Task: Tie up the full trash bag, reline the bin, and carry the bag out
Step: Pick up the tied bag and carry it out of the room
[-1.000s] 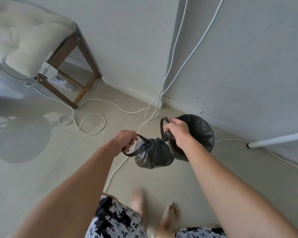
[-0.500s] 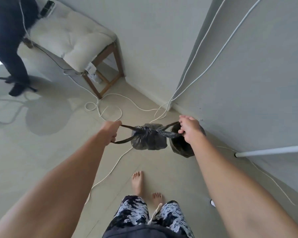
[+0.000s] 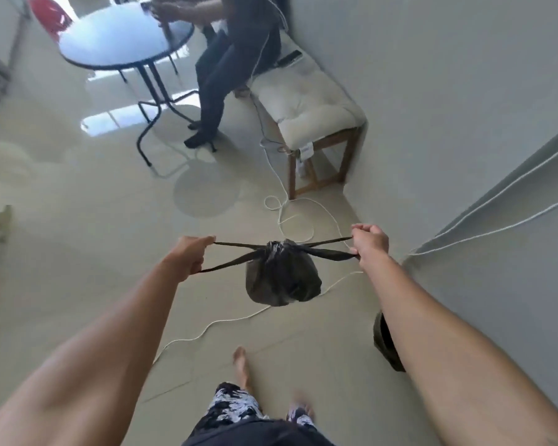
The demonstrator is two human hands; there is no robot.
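Two hands up: left hand (image 3: 189,255) and right hand (image 3: 370,242) fisted on black handle loops, pulled taut sideways. Trash bag (image 3: 282,278) hanging between, above floor (image 3: 78,252). Bin (image 3: 385,342) mostly hidden behind right forearm. Fingertips curled under, not visible.

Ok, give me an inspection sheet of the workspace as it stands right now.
Surface: pale tiled floor, glossy.
Job's things: black bag hangs in the air between both hands, neck cinched, handles pulled outward; bin mostly hidden behind right forearm.
Clutter: nothing seen on the floor except cables.
Hands: left hand and right hand each shut on the bag's handles.
Cables: white cord runs loose across the floor under the bag; more cords climb the wall.
Surroundings: cushioned bench, round table, seated person.
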